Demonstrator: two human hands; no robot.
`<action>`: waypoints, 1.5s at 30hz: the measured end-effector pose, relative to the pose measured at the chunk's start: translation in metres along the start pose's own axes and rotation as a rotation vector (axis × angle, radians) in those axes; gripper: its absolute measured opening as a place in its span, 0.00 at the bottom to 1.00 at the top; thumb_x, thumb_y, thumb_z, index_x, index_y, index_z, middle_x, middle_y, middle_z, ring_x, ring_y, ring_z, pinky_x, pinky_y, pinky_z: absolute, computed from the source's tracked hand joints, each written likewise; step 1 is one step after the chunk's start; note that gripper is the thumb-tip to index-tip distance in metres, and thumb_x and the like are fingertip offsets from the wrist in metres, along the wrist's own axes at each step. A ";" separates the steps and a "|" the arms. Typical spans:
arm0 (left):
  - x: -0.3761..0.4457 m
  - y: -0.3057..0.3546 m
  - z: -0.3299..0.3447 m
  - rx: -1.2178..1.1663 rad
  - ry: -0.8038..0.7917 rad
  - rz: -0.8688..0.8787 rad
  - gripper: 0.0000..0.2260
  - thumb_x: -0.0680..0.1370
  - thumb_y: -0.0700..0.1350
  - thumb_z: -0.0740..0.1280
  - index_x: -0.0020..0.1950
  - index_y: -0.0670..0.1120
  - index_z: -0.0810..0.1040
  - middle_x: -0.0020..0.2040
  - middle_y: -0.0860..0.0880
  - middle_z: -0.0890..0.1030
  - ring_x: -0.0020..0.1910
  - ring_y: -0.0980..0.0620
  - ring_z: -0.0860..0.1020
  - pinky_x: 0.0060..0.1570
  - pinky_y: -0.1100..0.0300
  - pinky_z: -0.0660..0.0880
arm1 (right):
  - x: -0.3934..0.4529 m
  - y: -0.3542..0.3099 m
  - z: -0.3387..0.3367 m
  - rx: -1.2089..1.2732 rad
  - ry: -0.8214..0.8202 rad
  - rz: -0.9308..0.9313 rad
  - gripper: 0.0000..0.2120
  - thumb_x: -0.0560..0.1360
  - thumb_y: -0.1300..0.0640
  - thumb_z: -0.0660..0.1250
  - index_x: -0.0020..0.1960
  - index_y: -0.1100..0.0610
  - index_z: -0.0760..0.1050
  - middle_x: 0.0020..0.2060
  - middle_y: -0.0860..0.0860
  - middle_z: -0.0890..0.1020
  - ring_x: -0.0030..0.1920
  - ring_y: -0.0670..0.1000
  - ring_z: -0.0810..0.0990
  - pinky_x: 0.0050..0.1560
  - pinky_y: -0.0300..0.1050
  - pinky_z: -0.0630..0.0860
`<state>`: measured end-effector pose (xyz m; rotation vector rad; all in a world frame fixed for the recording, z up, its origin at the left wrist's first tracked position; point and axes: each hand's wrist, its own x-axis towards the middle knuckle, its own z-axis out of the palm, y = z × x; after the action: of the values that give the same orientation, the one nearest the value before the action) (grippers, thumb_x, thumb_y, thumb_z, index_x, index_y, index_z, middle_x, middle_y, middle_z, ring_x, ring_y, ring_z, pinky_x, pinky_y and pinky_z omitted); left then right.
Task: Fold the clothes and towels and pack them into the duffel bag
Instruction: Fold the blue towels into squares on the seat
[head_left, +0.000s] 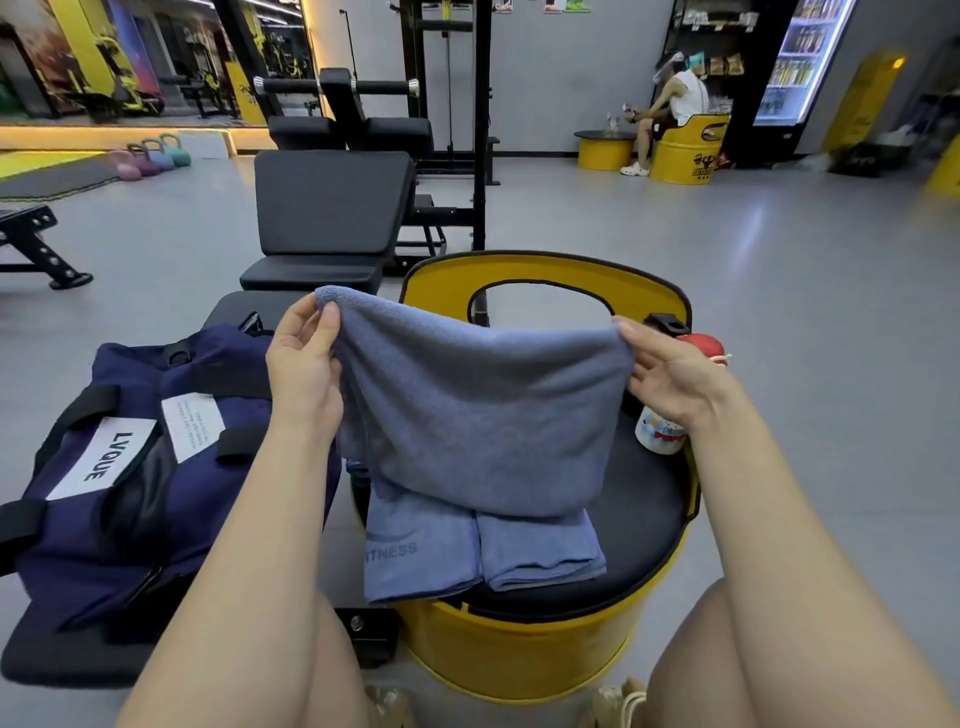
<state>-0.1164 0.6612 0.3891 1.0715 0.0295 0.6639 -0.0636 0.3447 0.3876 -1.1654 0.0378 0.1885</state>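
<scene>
A blue-grey towel (483, 415) hangs stretched between my two hands above the black cushion of a yellow barrel seat (639, 519). My left hand (304, 358) pinches its upper left corner and my right hand (670, 374) pinches the upper right edge. The towel's lower part lies folded on the cushion, with "FITNESS" printed on it. A navy duffel bag (135, 467) with white labels lies on a black bench to my left, apart from the towel.
A white bottle (660, 431) with a red cap stands on the seat behind my right hand. Black gym benches (327, 218) and a rack stand ahead. A person sits far back right. Grey floor spreads to the right.
</scene>
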 end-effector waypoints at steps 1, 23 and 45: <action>0.001 0.000 0.000 0.001 0.001 -0.003 0.07 0.80 0.36 0.60 0.50 0.46 0.74 0.35 0.58 0.82 0.40 0.62 0.79 0.47 0.68 0.74 | 0.001 0.003 -0.001 -0.046 -0.001 0.043 0.04 0.76 0.59 0.66 0.49 0.58 0.78 0.40 0.50 0.83 0.44 0.47 0.80 0.40 0.37 0.79; 0.012 0.011 -0.001 0.210 0.097 -0.105 0.09 0.78 0.38 0.67 0.58 0.40 0.77 0.46 0.49 0.80 0.49 0.51 0.77 0.57 0.57 0.73 | 0.004 -0.006 -0.001 -0.472 0.214 -0.477 0.11 0.74 0.64 0.70 0.56 0.60 0.79 0.48 0.53 0.82 0.49 0.48 0.80 0.49 0.37 0.78; 0.004 0.107 0.031 0.502 -0.160 -0.051 0.09 0.76 0.33 0.67 0.55 0.41 0.77 0.41 0.49 0.78 0.41 0.53 0.77 0.34 0.66 0.76 | -0.064 -0.092 0.020 -0.733 0.079 -0.332 0.20 0.74 0.66 0.69 0.64 0.67 0.73 0.53 0.59 0.77 0.57 0.56 0.76 0.56 0.44 0.76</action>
<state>-0.1547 0.6710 0.4931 1.5996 0.0877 0.5336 -0.1122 0.3205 0.4870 -1.8863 -0.1684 -0.1565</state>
